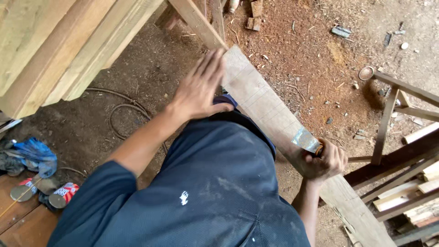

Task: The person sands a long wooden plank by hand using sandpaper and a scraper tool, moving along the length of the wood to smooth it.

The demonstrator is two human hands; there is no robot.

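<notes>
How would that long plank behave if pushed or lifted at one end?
The plank looks thick, straight solid wood, so it is probably stiff and heavy to lift from one end. It lies flat with broad faces, so it likely slides rather than rolls. The left hand presses flat on it while the right hand holds a scraper on it, hinting it may shift unless steadied.

A long, pale wooden plank (pixel 270 114) runs diagonally from the upper middle of the frame down to the lower right corner. Its flat top face is worn and greyish, crossed by faint pencil lines at intervals. The upper end is cut square. A putty knife (pixel 307 141) lies against the plank's top face right of centre, its broad metal blade smeared and dull, pointing up and left, flat on the wood. Its handle, orange where a sliver shows, is mostly hidden inside a closed fist.
</notes>
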